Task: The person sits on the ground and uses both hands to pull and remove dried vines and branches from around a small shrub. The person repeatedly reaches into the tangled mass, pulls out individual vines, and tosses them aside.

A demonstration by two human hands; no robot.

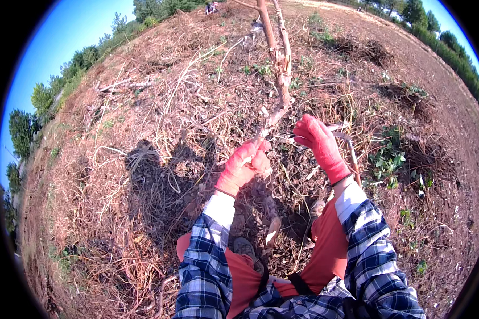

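Note:
My left hand [245, 165], in a red work glove, is closed around a forked tree branch [281, 75] with partly stripped bark. The branch rises away from me and splits near a splintered patch. Below that fist, a thick piece of wood [270, 213] with a pale cut end lies roughly in line with it; whether both are one piece is hidden. My right hand [319, 143], gloved alike, is raised to the right of the branch, apart from it, thumb and fingers separated around nothing visible. Behind its wrist runs a wooden-handled tool [353, 157], its head partly hidden.
Dry vines and stalks [171, 99] cover the ground. Cut wood [123, 85] lies at the far left, green leafy weeds [389, 159] at the right. My shoe [244, 249] stands among the litter. A small figure [212, 8], probably a person, is far off at the top.

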